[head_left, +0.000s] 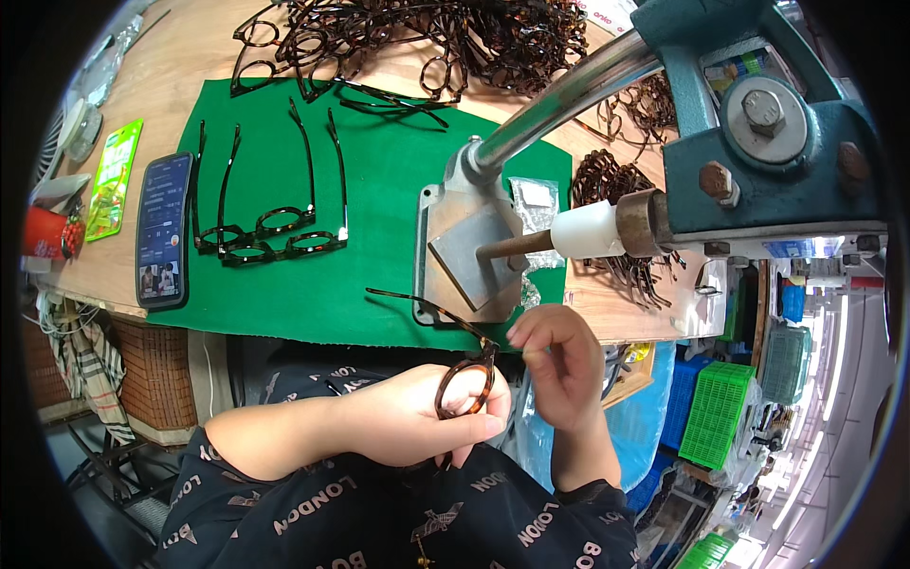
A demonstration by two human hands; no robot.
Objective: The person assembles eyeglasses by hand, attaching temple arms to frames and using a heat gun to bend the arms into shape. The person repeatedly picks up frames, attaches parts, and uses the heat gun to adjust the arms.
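Observation:
My left hand (417, 412) is closed around a tortoiseshell eyeglass frame (490, 377), held low in front of my body. One round rim faces up beside the thumb. A thin temple arm sticks out from it toward the upper left, above the near edge of the green mat (379, 284). The other half of the frame is mostly hidden by the hand. Close to the hinge corner, my right hand (566, 370) is raised with its fingers bent and pinched toward the thumb. Whatever may be between those fingertips is too small to make out.
A teal bench press (773, 171) reaches over its metal base (474, 251) at the right. Two eyeglass frames (275, 248) lie on the mat beside a phone (164, 232). Piles of dark frames (408, 47) and loose temple arms (611, 180) sit at the back and right.

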